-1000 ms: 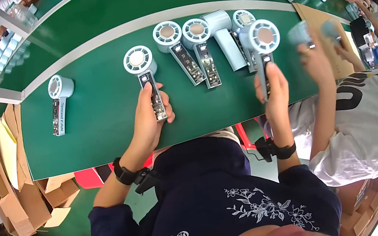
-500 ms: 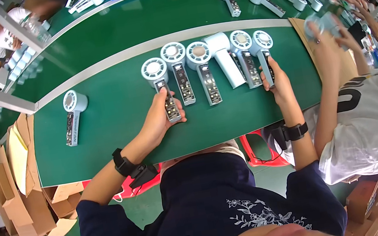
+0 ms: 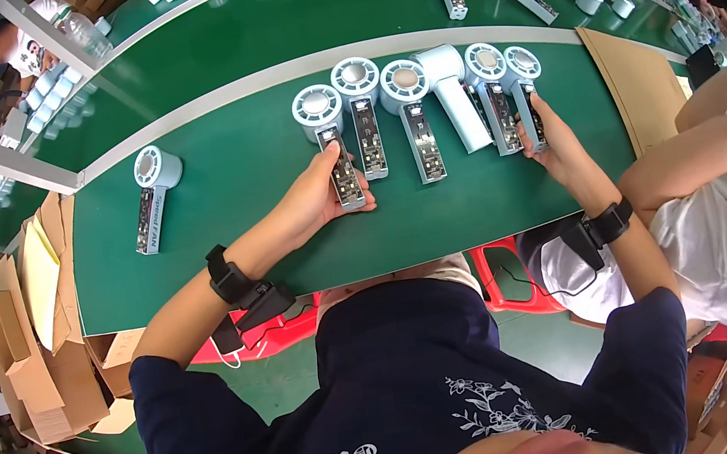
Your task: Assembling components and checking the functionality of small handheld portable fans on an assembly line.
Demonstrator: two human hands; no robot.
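Co-worker's arms (image 3: pixel 699 155) swung rightward, left hand (image 3: pixel 314 189), right hand (image 3: pixel 560 142) each curled round fans (image 3: pixel 315 102) (undersides hidden)

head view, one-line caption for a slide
Left hand and right hand each grip a handheld fan, more fans between them on the green table.

Pale blue-grey plastic handheld fans with round heads (image 3: pixel 414 113), some centred with silver or tan discs, carry black circuit strips flecked with white (image 3: pixel 425 148) against a glossy green tabletop (image 3: pixel 240 190). Brown cardboard boxes (image 3: pixel 35 394), a pale yellow sheet (image 3: pixel 44 288) and red plastic stools (image 3: pixel 272 342) add colour. A navy short-sleeved shirt (image 3: pixel 404 346) bears white floral print (image 3: pixel 488 407) and white lettering.
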